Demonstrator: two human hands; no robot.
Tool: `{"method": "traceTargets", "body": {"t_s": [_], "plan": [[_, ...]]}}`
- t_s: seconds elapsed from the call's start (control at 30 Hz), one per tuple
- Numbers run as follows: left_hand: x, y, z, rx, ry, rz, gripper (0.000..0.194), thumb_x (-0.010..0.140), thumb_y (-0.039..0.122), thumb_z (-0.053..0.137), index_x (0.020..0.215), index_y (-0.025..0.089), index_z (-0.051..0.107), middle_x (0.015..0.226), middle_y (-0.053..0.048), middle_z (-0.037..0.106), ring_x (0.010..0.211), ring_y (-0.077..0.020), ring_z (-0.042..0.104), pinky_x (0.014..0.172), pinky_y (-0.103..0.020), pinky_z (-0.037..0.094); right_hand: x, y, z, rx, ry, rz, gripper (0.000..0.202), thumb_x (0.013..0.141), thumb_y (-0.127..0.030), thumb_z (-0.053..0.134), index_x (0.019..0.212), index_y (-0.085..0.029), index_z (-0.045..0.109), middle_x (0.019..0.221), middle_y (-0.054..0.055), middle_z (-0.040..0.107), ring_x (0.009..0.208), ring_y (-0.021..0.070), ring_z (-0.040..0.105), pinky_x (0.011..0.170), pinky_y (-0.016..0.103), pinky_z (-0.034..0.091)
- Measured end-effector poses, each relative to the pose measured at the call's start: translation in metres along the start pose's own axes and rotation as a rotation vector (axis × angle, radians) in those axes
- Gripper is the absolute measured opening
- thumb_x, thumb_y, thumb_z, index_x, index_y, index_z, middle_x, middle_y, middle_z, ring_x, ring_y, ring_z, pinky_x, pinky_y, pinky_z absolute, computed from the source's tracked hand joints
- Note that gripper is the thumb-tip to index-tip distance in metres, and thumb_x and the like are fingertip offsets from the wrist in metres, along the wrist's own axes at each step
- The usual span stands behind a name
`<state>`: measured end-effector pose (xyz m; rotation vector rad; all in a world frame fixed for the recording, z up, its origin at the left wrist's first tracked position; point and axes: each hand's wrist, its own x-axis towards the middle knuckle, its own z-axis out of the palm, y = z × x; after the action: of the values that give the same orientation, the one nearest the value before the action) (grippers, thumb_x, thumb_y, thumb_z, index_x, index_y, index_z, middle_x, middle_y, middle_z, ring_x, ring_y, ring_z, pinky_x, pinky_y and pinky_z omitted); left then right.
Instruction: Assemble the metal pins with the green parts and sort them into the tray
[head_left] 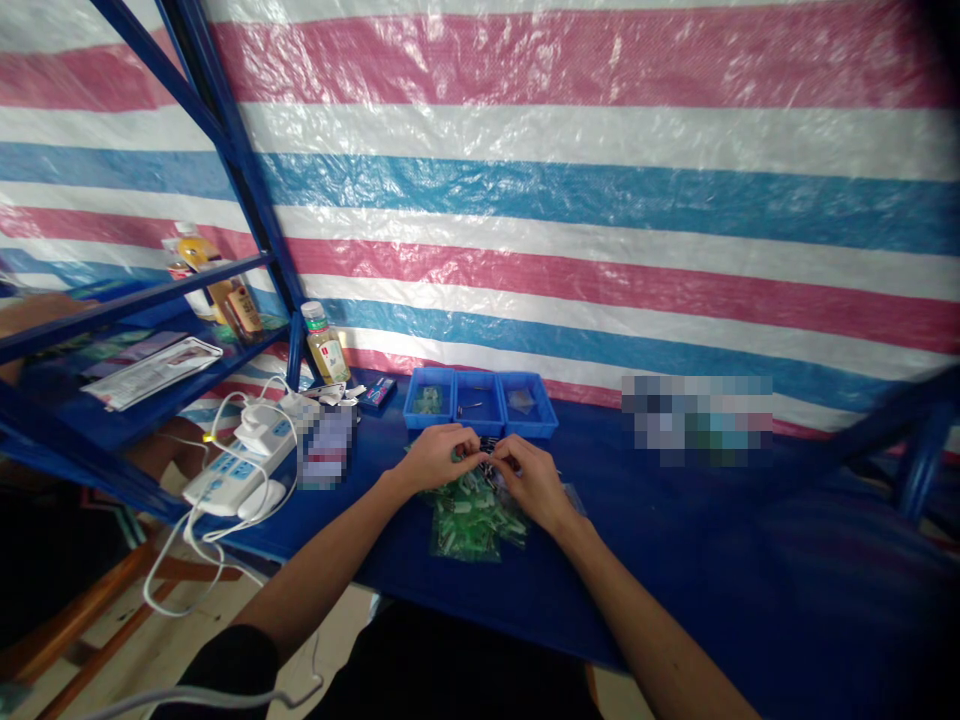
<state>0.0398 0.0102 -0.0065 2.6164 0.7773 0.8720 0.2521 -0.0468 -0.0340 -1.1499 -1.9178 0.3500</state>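
Fingertip work seems afoot, left hand (441, 456) and right hand (534, 480) pinched nearly closed on a small piece (488, 459) too blurred to name, above green packets (466, 528) by the 3-section blue tray (538, 430), steadiness probably needed next.

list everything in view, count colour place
Table: one, blue, centre
Striped sheet: one, multicoloured, background
Frame bars: several, blue, sides
Bins: three, blue, back
Packets: many, greenish, before bins
Bottles: at least two, yellowish, left
Small box: one, blue, near bins
Power strip: one, white, left
Cables: several, white, left
Blurred patches: two, mixed, sides
Printed sheet: one, whitish, far left
Wooden seat: one, brown, left
Another person: one, dark clothing, left
Left hand, right hand: two, bare, over packets
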Motion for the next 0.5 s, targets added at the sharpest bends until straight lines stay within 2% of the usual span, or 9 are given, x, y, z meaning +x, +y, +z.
{"method": "traceTargets", "body": {"t_s": [0.17, 0.37, 0.5], "plan": [[0.002, 0.0013, -0.003, -0.013, 0.006, -0.016, 0.024, 0.098, 0.038, 0.06, 0.09, 0.017, 0.069, 0.08, -0.003, 0.068, 0.075, -0.0149, 0.061, 0.07, -0.026, 0.046, 0.0024, -0.0006, -0.0041, -0.059, 0.022, 0.015, 0.019, 0.1, -0.035, 0.055, 0.088, -0.023, 0.064, 0.083, 0.002, 0.068, 0.076, 0.0191, 0.064, 0.071, 0.029, 0.045], [0.0023, 0.0013, -0.0045, -0.053, 0.036, 0.001, 0.022, 0.101, 0.033, 0.057, 0.098, 0.017, 0.073, 0.09, -0.006, 0.073, 0.081, -0.0157, 0.064, 0.076, -0.027, 0.049, 0.0038, 0.0008, -0.0054, -0.145, 0.023, 0.05, 0.025, 0.104, -0.035, 0.047, 0.091, -0.024, 0.065, 0.09, 0.004, 0.073, 0.082, 0.0206, 0.068, 0.077, 0.03, 0.046], [0.0028, 0.0015, -0.0052, -0.054, 0.03, 0.028, 0.023, 0.101, 0.033, 0.057, 0.098, 0.018, 0.074, 0.093, -0.006, 0.075, 0.083, -0.0162, 0.065, 0.078, -0.028, 0.051, 0.0042, 0.0012, -0.0055, -0.217, 0.01, 0.071, 0.033, 0.107, -0.036, 0.04, 0.085, -0.024, 0.062, 0.085, 0.004, 0.071, 0.076, 0.0194, 0.066, 0.072, 0.029, 0.043]]}}
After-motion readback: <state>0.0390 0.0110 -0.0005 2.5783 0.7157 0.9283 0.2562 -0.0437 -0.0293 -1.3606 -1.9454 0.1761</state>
